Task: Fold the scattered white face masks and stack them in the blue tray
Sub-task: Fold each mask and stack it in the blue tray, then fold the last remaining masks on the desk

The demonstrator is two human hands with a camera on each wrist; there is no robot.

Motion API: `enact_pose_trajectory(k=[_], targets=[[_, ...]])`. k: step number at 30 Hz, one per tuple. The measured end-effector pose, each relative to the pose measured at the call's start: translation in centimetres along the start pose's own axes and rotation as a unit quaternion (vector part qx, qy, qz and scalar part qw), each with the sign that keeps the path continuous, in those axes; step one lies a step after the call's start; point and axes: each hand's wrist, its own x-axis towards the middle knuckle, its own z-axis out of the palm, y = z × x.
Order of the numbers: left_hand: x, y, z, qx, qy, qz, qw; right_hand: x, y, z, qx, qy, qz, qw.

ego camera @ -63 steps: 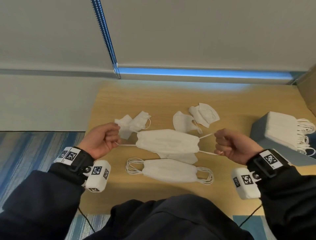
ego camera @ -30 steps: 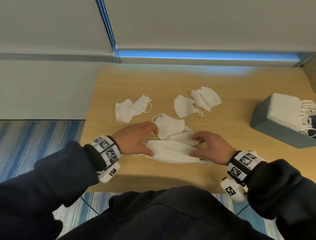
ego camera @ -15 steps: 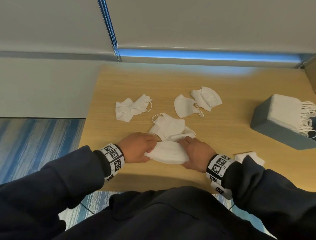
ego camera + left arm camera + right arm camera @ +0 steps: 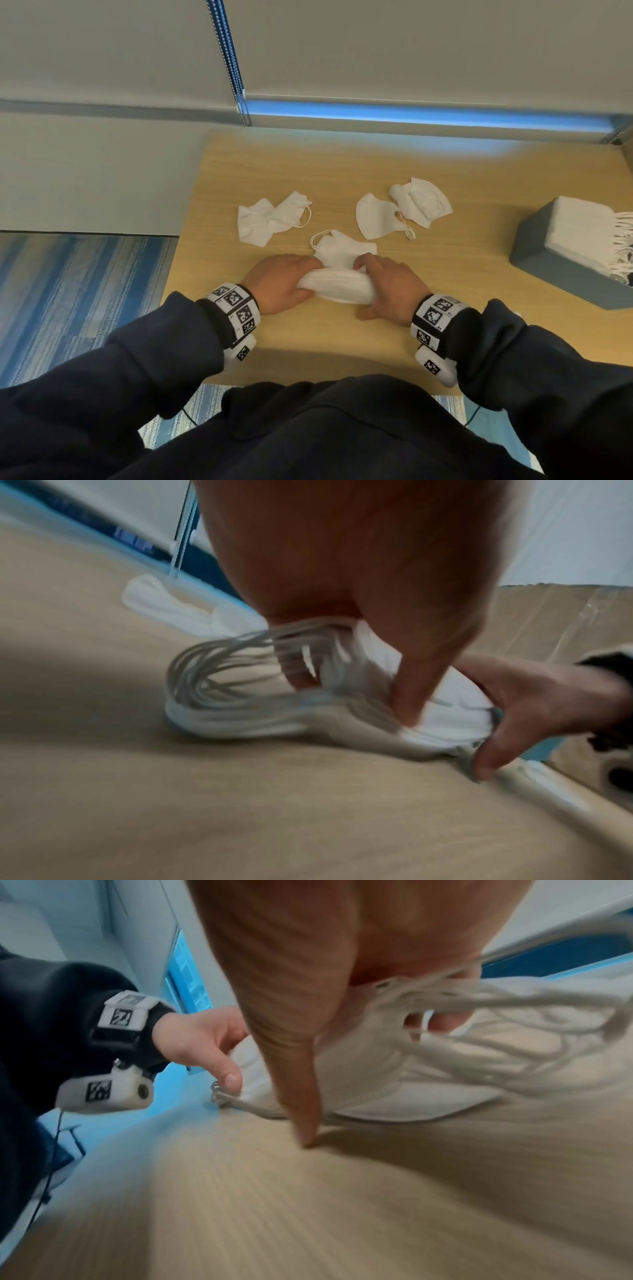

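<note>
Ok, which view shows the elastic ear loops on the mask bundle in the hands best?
The left wrist view: the white elastic ear loops fan out beyond the left hand, fully visible though blurred. The right wrist view shows the other end's loops, partly cut off. In the head view both hands hide the white mask bundle's loops.

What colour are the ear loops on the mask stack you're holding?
White, same as the folded white mask stack; the ear loops show best in the left wrist view.
</note>
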Motion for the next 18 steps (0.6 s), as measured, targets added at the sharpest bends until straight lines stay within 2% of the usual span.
enact_pose_trajectory(k=[2,3,6,11,18], targets=[[-0.2,-0.3,0.0,0.022,0.063,0.022,0.998,0.4,0.5,-0.1,0.038,0.016,0.009,0.999],[-0.3,-0.5,0.2,0.037,0.070,0.023,0.997,0.6,0.7,0.1,0.039,0.019,0.006,0.999],[-0.5,-0.8,1.3,0.082,0.038,0.005,0.996,0.9,0.8,1.2,0.032,0.022,-0.015,0.999],[0.5,0.1,1.3,0.142,0.045,0.009,0.989,1.4,0.6,0.9,0.019,0.014,-0.011,1.000],[2.3,1.9,0.5,0.119,-0.025,0.012,0.992,1.4,-0.1,0.1,0.041,0.000,-0.013,0.999]])
